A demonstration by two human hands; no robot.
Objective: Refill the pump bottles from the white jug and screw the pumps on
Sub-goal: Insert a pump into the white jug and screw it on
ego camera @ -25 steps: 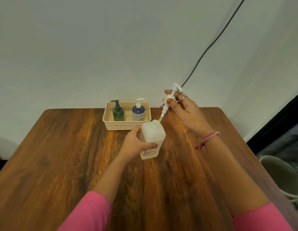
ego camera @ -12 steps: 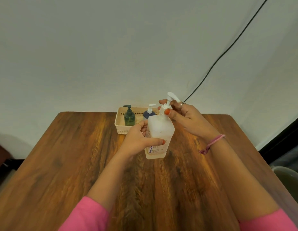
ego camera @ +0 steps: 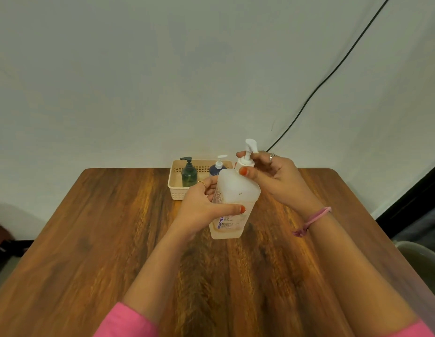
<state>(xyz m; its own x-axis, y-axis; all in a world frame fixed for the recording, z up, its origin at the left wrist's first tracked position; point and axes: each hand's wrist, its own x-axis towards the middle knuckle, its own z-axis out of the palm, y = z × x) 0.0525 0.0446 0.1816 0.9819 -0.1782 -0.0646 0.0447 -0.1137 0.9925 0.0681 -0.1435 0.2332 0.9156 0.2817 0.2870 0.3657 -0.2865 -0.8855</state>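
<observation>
Left hand [ego camera: 199, 210]: grip wrapped around translucent white square plastic bottle [ego camera: 236, 198], upright on brown wooden surface [ego camera: 90, 239].
Right hand [ego camera: 275, 181]: grip pinching white pump [ego camera: 247, 156] collar at bottle neck.

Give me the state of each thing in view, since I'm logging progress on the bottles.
Translucent white square bottle: upright on the table, gripped by left hand.
White pump: seated in its neck, collar pinched by right hand.
Dark green pump bottle: pump on, upright in the cream plastic basket.
Blue pump bottle: pump on, in basket.
</observation>
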